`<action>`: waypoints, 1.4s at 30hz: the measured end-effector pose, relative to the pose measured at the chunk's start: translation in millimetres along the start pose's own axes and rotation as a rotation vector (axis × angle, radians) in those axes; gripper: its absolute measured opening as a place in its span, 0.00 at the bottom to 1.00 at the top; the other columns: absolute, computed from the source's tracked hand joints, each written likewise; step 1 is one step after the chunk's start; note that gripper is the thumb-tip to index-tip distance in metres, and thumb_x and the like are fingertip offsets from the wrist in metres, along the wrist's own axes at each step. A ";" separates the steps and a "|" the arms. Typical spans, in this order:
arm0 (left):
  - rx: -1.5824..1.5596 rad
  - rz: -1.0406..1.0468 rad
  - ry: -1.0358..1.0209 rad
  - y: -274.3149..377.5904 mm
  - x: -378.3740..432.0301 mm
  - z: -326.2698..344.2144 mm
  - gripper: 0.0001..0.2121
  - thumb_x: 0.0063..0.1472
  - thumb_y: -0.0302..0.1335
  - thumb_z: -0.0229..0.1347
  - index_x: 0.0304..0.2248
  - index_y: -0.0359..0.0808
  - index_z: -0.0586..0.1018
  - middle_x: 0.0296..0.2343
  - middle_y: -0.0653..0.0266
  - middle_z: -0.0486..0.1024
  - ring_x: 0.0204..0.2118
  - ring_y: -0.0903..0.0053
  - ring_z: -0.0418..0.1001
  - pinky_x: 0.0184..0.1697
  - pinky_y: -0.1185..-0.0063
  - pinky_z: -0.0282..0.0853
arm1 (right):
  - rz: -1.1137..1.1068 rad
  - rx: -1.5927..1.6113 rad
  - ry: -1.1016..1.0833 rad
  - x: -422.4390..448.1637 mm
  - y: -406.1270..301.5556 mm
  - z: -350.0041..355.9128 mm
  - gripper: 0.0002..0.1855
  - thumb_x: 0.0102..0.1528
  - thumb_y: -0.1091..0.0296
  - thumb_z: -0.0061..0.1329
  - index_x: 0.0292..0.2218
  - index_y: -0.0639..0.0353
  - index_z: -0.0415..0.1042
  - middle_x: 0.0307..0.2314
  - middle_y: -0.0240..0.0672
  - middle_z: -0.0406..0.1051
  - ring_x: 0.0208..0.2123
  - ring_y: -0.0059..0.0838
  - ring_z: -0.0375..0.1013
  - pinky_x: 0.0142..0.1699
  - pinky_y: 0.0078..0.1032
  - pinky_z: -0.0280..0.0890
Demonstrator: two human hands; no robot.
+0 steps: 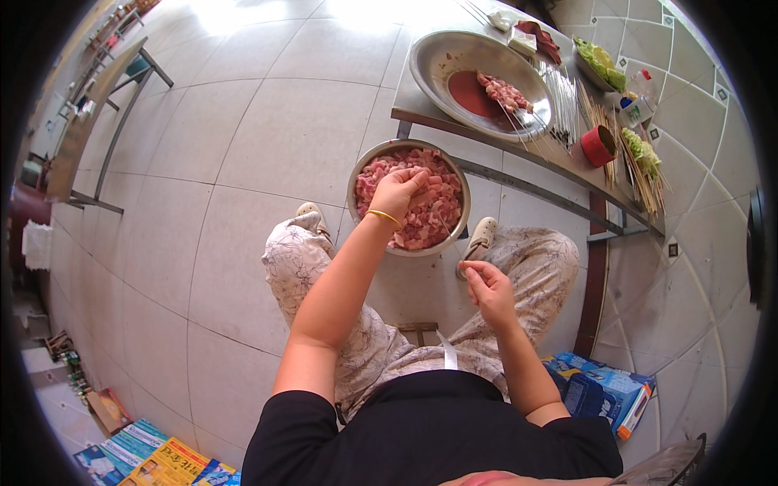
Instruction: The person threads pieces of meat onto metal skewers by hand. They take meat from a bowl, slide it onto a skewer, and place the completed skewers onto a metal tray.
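Observation:
A metal bowl (351,200) full of cut raw meat pieces (419,228) stands between my feet. Over the meat is my left hand (398,191), with a gold-coloured bangle at its wrist. Its fingers are curled together at the pieces, and whether a piece is between them cannot be made out. To the right of the bowl and nearer my body, my right hand (489,291) pinches the end of a thin skewer (445,226). The skewer slants up and left over the bowl's rim, its far part in front of the meat.
A bench (419,121) at right bears a wide metal basin (437,54) with red liquid and skewered meat (504,91). Also there are metal skewers (562,100), bamboo sticks (647,182), a red cup (598,146) and chopped greens (641,152). Blue packages (598,389) lie right of me.

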State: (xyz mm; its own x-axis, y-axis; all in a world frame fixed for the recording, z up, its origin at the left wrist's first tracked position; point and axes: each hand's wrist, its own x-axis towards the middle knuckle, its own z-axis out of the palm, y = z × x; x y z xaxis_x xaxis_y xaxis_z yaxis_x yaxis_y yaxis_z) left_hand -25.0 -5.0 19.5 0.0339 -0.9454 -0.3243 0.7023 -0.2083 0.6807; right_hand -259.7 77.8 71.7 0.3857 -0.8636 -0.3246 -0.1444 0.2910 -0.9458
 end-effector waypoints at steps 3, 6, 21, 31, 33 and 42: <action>-0.009 -0.003 -0.013 -1.1 -0.8 2.3 0.11 0.58 0.27 0.50 0.39 0.29 0.71 0.36 0.55 0.73 0.39 0.73 0.73 0.39 0.81 0.72 | -0.041 -0.032 0.020 0.8 7.1 1.5 0.11 0.57 0.71 0.41 0.40 0.66 0.68 0.17 0.22 0.61 0.15 0.10 0.56 0.21 0.10 0.52; -0.029 -0.016 -0.016 -3.5 -0.5 2.0 0.11 0.58 0.26 0.50 0.40 0.29 0.70 0.36 0.55 0.73 0.39 0.73 0.73 0.38 0.81 0.72 | -0.073 -0.040 0.032 3.6 15.4 1.8 0.11 0.57 0.71 0.41 0.40 0.66 0.68 0.16 0.21 0.60 0.15 0.09 0.55 0.20 0.10 0.51; 0.090 -0.020 -0.057 9.0 -2.8 -1.7 0.09 0.59 0.32 0.50 0.35 0.35 0.71 0.35 0.60 0.74 0.39 0.77 0.72 0.38 0.81 0.72 | -0.065 -0.045 -0.002 -0.7 5.8 -10.4 0.10 0.56 0.72 0.42 0.39 0.66 0.69 0.14 0.22 0.60 0.15 0.09 0.55 0.20 0.10 0.50; 0.161 -0.033 -0.035 8.0 -1.9 -2.3 0.11 0.58 0.32 0.52 0.33 0.32 0.72 0.31 0.58 0.75 0.34 0.77 0.74 0.32 0.86 0.73 | -0.043 -0.048 -0.009 -0.3 1.3 -12.2 0.10 0.56 0.72 0.41 0.39 0.65 0.69 0.15 0.21 0.60 0.15 0.09 0.55 0.20 0.11 0.51; 0.182 -0.038 -0.042 9.9 -2.8 -2.5 0.11 0.58 0.33 0.52 0.33 0.32 0.72 0.31 0.58 0.75 0.33 0.76 0.75 0.31 0.86 0.73 | -0.028 -0.041 -0.029 0.1 0.3 -14.1 0.10 0.56 0.72 0.41 0.39 0.65 0.69 0.15 0.21 0.60 0.16 0.09 0.55 0.20 0.11 0.51; 0.270 -0.096 -0.085 13.4 -3.5 -3.3 0.13 0.57 0.32 0.52 0.34 0.28 0.72 0.31 0.59 0.75 0.36 0.76 0.75 0.31 0.88 0.73 | -0.057 -0.084 0.000 -0.4 4.5 -14.7 0.09 0.56 0.72 0.42 0.38 0.64 0.70 0.15 0.19 0.60 0.15 0.08 0.54 0.20 0.09 0.49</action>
State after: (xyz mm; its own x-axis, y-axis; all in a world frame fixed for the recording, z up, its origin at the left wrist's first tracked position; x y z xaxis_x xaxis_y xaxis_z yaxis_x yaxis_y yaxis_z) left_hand -13.3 -3.6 27.6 -0.0911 -0.9335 -0.3468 0.4841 -0.3459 0.8038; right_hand -273.9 73.4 67.7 0.3956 -0.8778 -0.2699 -0.1979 0.2055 -0.9584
